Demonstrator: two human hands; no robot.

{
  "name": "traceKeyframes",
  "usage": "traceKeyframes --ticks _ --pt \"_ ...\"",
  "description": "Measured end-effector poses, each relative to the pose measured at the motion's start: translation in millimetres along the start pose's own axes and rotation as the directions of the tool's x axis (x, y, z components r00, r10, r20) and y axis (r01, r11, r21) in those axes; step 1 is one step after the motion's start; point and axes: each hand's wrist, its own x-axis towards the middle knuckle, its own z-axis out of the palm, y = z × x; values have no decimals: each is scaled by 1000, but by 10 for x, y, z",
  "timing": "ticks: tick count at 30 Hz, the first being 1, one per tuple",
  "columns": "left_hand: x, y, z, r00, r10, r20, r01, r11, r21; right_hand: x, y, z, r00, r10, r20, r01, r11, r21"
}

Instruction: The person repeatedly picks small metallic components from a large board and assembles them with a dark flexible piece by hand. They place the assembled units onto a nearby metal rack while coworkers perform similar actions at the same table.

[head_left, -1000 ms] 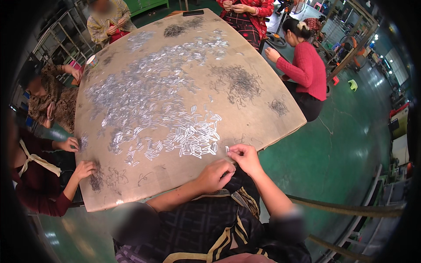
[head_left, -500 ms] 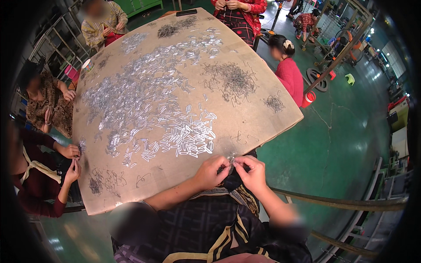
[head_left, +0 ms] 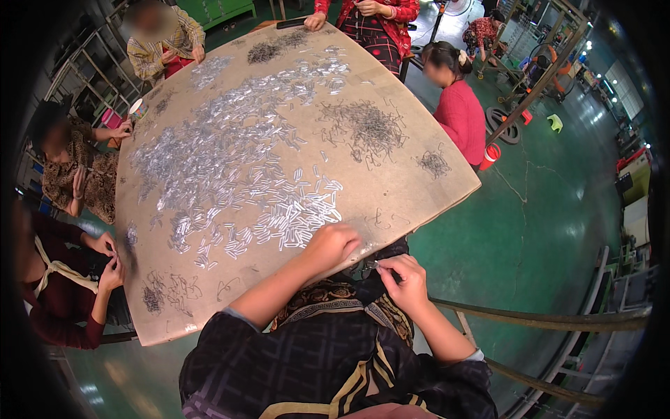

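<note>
Small oblong silver metal loops lie in a broad, loose pile on the brown table. My left hand is over the near table edge, just below the pile's near end. Its fingers are curled together, and whatever they might hold is hidden. Lower and to the right, just off the table edge, my right hand pinches a small shiny metal piece between thumb and forefinger. Its exact kind is too small to make out. A few thin dark bent wires lie on the table beyond my hands.
Dark wire hooks form heaps at the table's right, near left and far end. Several people sit or stand round the table; one in a pink top is at its right. A paper cup stands at the left edge.
My hands were together at the table edge and are now apart. The left moved up and left over the table; the right stayed near the edge. A co-worker's hand now rests on the far edge.
</note>
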Motion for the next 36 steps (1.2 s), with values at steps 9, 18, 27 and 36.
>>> traceKeyframes --ticks 9,18,27,36 --pt "713 -460 498 922 378 89 -378 823 423 -59 21 0 998 -60 -2 60 997 -53" --pt "848 -461 314 755 536 377 -655 598 461 -111 57 37 998 -63 -20 61 997 -51" --pt "810 -615 369 812 527 250 -582 708 400 -101 42 43 999 -46 -20 45 997 -55" --pt "169 176 -34 995 85 -56 -102 839 -535 -84 46 45 995 16 -94 -24 996 -91"
